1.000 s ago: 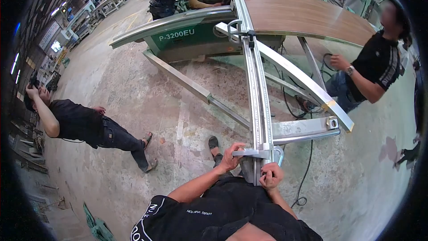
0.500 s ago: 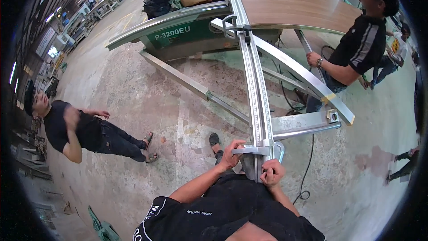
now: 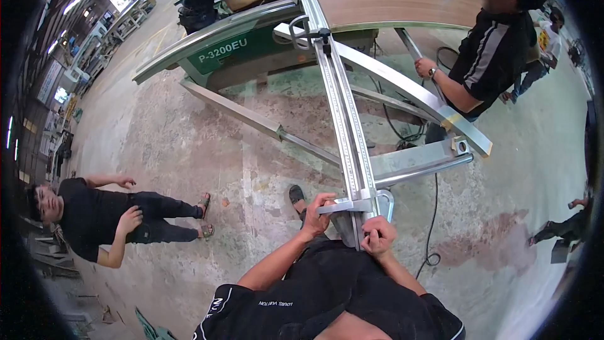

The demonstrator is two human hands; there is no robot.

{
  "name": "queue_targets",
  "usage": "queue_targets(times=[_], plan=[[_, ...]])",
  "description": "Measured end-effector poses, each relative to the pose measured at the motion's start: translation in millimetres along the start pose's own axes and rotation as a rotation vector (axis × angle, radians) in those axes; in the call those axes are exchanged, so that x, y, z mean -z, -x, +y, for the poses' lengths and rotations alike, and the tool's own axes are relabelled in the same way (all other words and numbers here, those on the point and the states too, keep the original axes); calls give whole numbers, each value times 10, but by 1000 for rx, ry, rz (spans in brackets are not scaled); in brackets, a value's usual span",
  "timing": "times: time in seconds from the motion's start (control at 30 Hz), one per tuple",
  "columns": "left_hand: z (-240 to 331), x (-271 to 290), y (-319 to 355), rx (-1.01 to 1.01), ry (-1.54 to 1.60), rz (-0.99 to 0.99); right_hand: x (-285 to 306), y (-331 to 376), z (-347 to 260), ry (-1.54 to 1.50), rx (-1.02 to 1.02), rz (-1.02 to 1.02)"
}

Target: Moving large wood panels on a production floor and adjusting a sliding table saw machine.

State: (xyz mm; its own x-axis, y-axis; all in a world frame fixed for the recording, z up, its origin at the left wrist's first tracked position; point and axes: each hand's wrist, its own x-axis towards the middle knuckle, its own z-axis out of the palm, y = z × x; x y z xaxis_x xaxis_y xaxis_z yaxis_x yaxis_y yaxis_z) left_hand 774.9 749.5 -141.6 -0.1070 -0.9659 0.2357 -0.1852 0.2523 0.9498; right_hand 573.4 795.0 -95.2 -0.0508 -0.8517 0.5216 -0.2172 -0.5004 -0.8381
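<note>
A long silver fence rail (image 3: 347,119) with a measuring scale runs from the sliding table saw at the back toward my body. Close to its near end sits a silver metal stop (image 3: 352,205), with a flat arm pointing left. My left hand (image 3: 318,215) is closed around that arm. On the rail's right side, at its near end, my right hand (image 3: 378,237) is closed with fingers curled; what it grips is hidden. A silver loop-shaped handle (image 3: 385,206) stands out just beyond it. Farther up, a dark clamp (image 3: 323,36) sits on the rail.
A green saw body (image 3: 220,56) and a wood-grain panel (image 3: 396,0) lie beyond. A slanted aluminium beam (image 3: 402,82) and a support arm (image 3: 415,160) extend right. One person (image 3: 497,56) holds a bar at right; others stand at left and back. A black cable (image 3: 432,233) trails on the floor.
The whole view has shifted, the saw and rail now sitting farther left. The person at left has lowered a raised hand. My hands keep the same places on the rail.
</note>
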Motion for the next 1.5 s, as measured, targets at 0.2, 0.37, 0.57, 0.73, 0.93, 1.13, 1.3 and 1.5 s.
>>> queue_targets(times=[0.2, 0.37, 0.57, 0.73, 0.93, 1.13, 1.3, 1.5], plan=[[19, 3, 14, 47, -48, 20, 15, -119, -81, 49, 108, -44], [31, -8, -1, 29, -33, 10, 41, -102, -79, 36, 61, -60], [-2, -14, 6, 41, -42, 20, 32, -75, -50, 3, 35, -46], [-119, -6, 57, 61, 1, 31, 24, -107, -56, 22, 101, -64], [-132, -22, 55, 53, -9, 22, 34, -86, -26, 12, 114, -63], [-7, -21, 19, 33, -22, 27, 30, -94, -29, -1, 93, -51], [-16, -11, 29, 89, 23, 20, 38, -119, -54, 29, 131, -65], [10, -85, 38, 165, 131, 44, 35, -95, -14, 1, 107, -51]])
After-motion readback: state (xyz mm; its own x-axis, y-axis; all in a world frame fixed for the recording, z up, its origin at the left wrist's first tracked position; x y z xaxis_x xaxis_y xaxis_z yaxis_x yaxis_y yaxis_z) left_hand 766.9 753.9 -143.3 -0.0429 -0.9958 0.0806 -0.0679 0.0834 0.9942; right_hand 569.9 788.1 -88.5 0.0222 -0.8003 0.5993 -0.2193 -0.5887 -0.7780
